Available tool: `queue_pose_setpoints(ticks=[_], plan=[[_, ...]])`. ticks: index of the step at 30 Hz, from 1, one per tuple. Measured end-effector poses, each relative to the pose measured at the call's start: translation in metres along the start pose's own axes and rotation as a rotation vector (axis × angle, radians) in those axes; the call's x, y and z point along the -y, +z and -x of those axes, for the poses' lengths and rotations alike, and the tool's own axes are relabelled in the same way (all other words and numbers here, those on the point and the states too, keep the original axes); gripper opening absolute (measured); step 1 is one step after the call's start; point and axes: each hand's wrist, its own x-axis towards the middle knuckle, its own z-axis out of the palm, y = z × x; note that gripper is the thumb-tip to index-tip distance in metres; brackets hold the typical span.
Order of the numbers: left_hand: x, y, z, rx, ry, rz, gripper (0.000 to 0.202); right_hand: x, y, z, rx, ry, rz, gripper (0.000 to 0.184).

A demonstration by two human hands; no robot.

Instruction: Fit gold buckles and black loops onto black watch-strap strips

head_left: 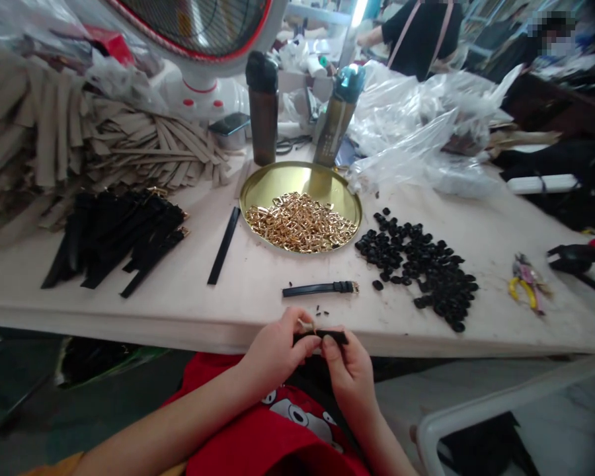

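At the far left of the surface (258, 301), beige strips (143, 149) lie in a loose heap, with black straps (114, 241) bunched in front of them. Next comes a lone strip (223, 246), slanting toward the tray (302, 173), where gold buckles (302, 221) are piled; a dark bottle (262, 116) stands just behind the rim. Nearer the person, a buckled strap (317, 289) lies flat. Just before it, by the surface's front edge, the left hand (277, 345) has a narrow grip on a black band (334, 336) (a gold bit (306, 325) shows at its fingers, too small to make out). The right hand (353, 362) pinches the band too, its thumb close to the left one. Farther right, black pieces (421, 264) spread in a heap, and pliers (524, 291) lie well apart from them.
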Motion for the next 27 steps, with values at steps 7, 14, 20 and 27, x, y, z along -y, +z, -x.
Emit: queue_pose_setpoints(ticks=[7,14,20,27], plan=[[0.0,-0.01,-0.017,-0.017,0.066,0.01,0.025,-0.028,-0.059,-0.041,-0.234,-0.003,0.345,0.021],[-0.002,-0.006,-0.013,0.025,0.043,0.085,0.024,-0.064,-0.107,-0.096,-0.198,0.026,0.694,0.013],[-0.018,-0.004,-0.012,-0.075,0.128,0.087,0.026,-0.03,-0.073,-0.066,-0.103,0.285,-0.257,0.024],[-0.029,0.002,-0.004,-0.176,0.244,-0.045,0.028,0.001,-0.026,-0.031,-0.071,0.398,-0.901,0.017]])
